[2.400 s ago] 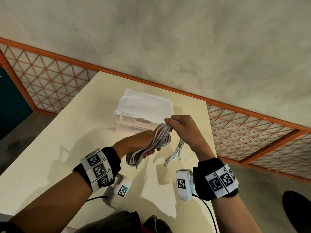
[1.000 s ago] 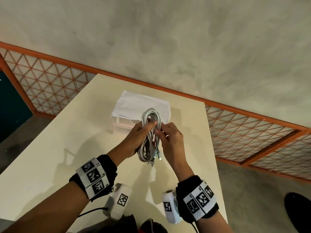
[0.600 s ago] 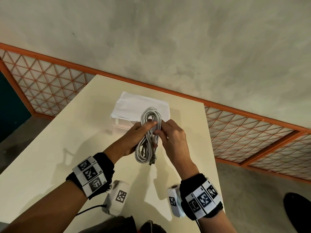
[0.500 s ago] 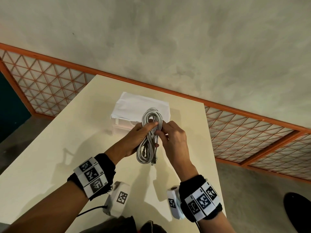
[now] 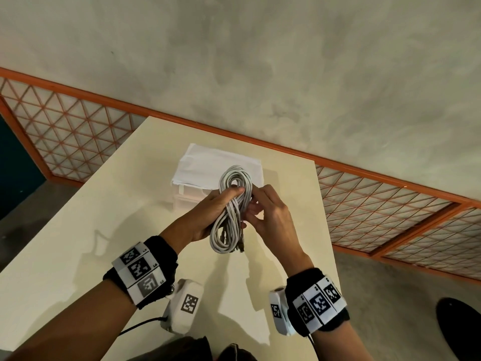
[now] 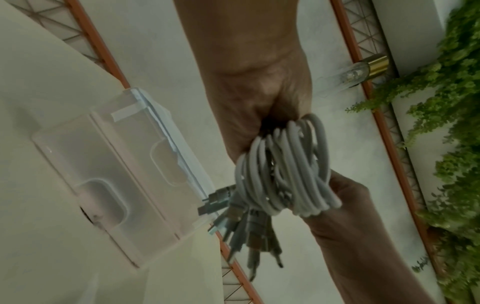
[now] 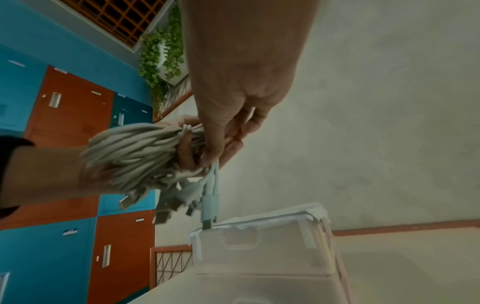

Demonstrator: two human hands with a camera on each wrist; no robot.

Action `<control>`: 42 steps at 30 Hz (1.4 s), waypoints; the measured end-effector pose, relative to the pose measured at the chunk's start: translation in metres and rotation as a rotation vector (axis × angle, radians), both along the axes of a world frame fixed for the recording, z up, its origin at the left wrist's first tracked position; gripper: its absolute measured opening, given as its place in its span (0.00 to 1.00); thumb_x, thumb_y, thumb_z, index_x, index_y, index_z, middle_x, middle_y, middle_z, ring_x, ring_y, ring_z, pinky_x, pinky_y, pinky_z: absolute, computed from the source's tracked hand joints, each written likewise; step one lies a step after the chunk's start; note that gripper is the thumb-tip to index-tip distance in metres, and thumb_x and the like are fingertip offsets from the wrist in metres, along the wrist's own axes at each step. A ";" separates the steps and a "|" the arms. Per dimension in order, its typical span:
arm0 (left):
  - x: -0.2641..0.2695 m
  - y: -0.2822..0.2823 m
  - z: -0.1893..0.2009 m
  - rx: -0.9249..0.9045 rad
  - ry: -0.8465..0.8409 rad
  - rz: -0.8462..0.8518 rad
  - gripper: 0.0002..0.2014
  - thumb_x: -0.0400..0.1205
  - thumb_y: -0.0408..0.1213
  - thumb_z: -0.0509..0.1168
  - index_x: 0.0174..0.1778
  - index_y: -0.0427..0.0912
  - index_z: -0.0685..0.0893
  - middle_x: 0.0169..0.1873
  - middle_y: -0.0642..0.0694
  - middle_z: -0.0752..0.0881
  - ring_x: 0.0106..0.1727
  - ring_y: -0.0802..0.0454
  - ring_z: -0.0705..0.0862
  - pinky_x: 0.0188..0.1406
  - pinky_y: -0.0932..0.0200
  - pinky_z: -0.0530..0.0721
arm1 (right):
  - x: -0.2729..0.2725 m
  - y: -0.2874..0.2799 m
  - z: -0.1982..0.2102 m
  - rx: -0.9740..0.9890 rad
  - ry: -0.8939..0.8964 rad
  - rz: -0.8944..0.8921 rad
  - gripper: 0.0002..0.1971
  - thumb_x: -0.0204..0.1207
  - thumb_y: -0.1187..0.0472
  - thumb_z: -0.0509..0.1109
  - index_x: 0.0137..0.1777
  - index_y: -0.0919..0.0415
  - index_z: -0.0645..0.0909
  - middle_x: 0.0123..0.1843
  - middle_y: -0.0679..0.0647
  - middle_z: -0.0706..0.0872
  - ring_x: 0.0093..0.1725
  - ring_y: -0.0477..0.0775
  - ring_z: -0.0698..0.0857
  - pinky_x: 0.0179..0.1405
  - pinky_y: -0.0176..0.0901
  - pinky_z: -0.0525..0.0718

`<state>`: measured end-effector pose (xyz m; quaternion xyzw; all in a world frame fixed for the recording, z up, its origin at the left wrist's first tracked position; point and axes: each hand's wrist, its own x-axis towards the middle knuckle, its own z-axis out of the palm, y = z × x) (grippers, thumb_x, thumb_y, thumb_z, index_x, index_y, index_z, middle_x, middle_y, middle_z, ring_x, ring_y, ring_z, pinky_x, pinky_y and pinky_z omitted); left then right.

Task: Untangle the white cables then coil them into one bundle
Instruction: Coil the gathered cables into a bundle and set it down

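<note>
Pale concrete wall fills the upper half of the head view, with an orange lattice rail under it and a cream table (image 5: pixel 86 230) running from lower left toward the centre. At the middle of the frame the white cable bundle (image 5: pixel 232 209) is held in the air above the table, just in front of a clear plastic box (image 5: pixel 187 196) with a white cloth (image 5: pixel 208 162) draped over its top.

The bundle is a long, narrow coil, its long axis running from upper centre of the frame down toward the wearer. The left hand (image 5: pixel 208 214) comes in from the left and wraps its fingers round the coil's waist, thumb across the front. The right hand (image 5: pixel 270 214) sits just to the right of the coil, touching it; the right wrist view shows its fingertips (image 7: pixel 215 152) pinching strands at the waist. The connector ends (image 6: pixel 239 230) dangle loose from the lower end of the coil, below both hands.

Coiling looks nearly done. Since the left hand carries the coil's weight, the right, on the free side and nearest the loose ends, seems best placed to tuck or wrap them crosswise to the long axis.
</note>
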<state>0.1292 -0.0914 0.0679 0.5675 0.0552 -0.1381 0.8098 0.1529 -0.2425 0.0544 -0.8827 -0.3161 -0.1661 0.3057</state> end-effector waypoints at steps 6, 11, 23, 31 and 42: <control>0.001 0.008 -0.001 0.091 -0.010 -0.080 0.17 0.84 0.46 0.58 0.43 0.39 0.87 0.30 0.44 0.88 0.27 0.50 0.84 0.34 0.57 0.87 | 0.012 -0.020 0.005 -0.054 0.220 0.129 0.26 0.66 0.57 0.79 0.66 0.50 0.81 0.42 0.49 0.81 0.38 0.50 0.76 0.38 0.38 0.77; 0.003 0.006 -0.007 -0.044 -0.013 -0.038 0.15 0.84 0.46 0.59 0.47 0.39 0.85 0.34 0.44 0.83 0.30 0.53 0.83 0.30 0.60 0.84 | 0.008 -0.020 0.006 0.204 0.698 0.134 0.24 0.77 0.51 0.69 0.72 0.48 0.74 0.47 0.44 0.89 0.47 0.49 0.87 0.55 0.49 0.83; 0.006 0.010 -0.011 -0.212 0.054 -0.217 0.21 0.75 0.53 0.60 0.53 0.40 0.82 0.45 0.46 0.85 0.48 0.52 0.86 0.48 0.58 0.86 | -0.005 0.012 -0.003 0.249 1.067 0.195 0.18 0.72 0.58 0.77 0.60 0.47 0.78 0.49 0.39 0.87 0.49 0.31 0.86 0.50 0.25 0.81; 0.007 0.018 -0.022 -0.302 0.042 -0.287 0.35 0.63 0.56 0.77 0.59 0.38 0.78 0.50 0.42 0.82 0.52 0.49 0.84 0.56 0.55 0.85 | -0.013 0.011 -0.007 0.329 1.098 0.252 0.18 0.75 0.67 0.73 0.63 0.62 0.75 0.40 0.50 0.89 0.38 0.38 0.88 0.42 0.23 0.80; 0.012 0.025 -0.024 -0.209 -0.017 -0.368 0.25 0.64 0.57 0.77 0.51 0.45 0.87 0.51 0.47 0.86 0.67 0.42 0.77 0.74 0.36 0.66 | -0.010 0.012 -0.021 0.362 1.096 0.169 0.11 0.66 0.57 0.79 0.45 0.62 0.86 0.41 0.59 0.90 0.43 0.55 0.87 0.55 0.47 0.81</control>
